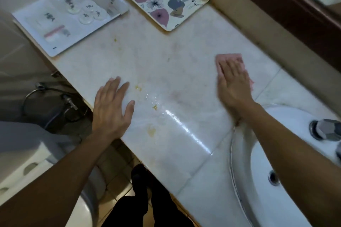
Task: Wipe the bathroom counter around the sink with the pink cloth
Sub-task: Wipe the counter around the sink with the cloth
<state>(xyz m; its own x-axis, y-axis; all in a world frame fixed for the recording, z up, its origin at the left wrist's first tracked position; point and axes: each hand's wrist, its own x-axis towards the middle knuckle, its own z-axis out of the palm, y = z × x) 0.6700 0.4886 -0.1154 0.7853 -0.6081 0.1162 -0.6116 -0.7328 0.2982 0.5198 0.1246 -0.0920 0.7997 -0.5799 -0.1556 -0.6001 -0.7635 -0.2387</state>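
My right hand [233, 84] lies flat with straight fingers on the pink cloth [228, 58], pressing it onto the white marble counter [175, 57] near the back wall. The cloth shows mostly beyond my fingertips, with a bit by the hand's right side. My left hand [111, 107] rests flat, fingers spread, on the counter's front edge. Yellowish stains [155, 107] and a wet shine lie between the two hands. The white sink [258, 162] sits at the lower right under my right forearm.
A floral tray [184, 14] stands at the back of the counter. A white tray of small packets and lids [55, 42] sits at the counter's left end. The chrome tap [326, 129] is at the right edge. Below the counter's edge are pipes and the floor.
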